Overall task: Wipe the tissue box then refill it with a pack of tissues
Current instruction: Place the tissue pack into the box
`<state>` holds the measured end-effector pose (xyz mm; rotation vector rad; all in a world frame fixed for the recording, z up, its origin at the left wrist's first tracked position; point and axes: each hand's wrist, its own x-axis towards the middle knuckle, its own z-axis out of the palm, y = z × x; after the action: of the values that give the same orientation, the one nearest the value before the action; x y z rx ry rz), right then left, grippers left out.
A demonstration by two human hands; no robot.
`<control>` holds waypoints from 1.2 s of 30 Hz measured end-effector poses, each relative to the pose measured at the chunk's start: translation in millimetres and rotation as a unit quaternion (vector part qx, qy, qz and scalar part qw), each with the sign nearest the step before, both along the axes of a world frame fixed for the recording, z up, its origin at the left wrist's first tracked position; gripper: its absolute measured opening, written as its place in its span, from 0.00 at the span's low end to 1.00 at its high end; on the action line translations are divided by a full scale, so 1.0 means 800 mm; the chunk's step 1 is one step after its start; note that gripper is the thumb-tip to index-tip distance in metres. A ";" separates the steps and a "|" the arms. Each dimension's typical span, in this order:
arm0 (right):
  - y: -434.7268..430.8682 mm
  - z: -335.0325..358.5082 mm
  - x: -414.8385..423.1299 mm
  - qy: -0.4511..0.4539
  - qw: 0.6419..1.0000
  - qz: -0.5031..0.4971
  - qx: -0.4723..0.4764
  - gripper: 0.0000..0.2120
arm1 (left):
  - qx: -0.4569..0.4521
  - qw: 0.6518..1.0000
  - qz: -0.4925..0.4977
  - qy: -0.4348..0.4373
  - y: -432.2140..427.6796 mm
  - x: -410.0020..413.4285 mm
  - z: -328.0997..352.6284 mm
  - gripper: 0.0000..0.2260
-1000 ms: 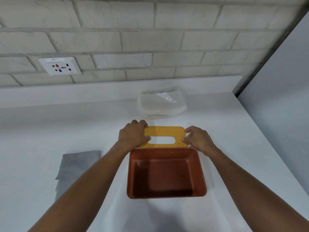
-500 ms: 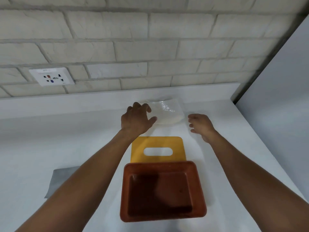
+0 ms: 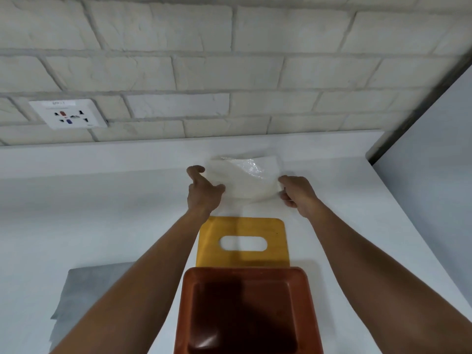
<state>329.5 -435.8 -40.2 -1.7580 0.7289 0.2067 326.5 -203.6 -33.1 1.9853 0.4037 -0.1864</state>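
A white bench runs back to a pale brick wall, where a white power socket sits at the left. A grey panel closes off the right side. A folded grey cloth lies on the bench at the left, partly hidden under the left forearm. Nearest the camera stands the reddish-brown tissue box, open at the top and empty inside, its interior dark with shadow. Just behind it, touching its far edge, the yellow lid lies flat, its oval slot showing the white bench through it. Nothing stands between the lid and the hands.

Beyond the lid, near the wall, is the pack of tissues: a soft white block in clear, glossy wrap that catches the light. The left hand has its grip on the pack's left end, thumb on the near face, and the right hand pinches the right end. The pack's underside is hidden, so whether it rests on the bench cannot be told.
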 end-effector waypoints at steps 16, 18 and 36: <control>-0.017 0.027 -0.035 -0.021 0.950 -0.030 0.309 0.11 | -0.347 0.926 0.101 0.105 0.017 0.009 0.019 0.10; -0.016 0.029 -0.038 -0.014 0.958 -0.021 0.285 0.07 | -0.347 0.928 0.094 0.103 0.017 0.009 0.021 0.08; -0.006 0.015 -0.047 0.022 0.933 0.050 0.355 0.37 | -0.272 0.958 0.029 0.082 0.028 0.023 0.064 0.07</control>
<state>291.8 -440.9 -28.1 -1.0965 0.5036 0.5119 345.1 -181.0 18.0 1.4192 0.4601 -0.3845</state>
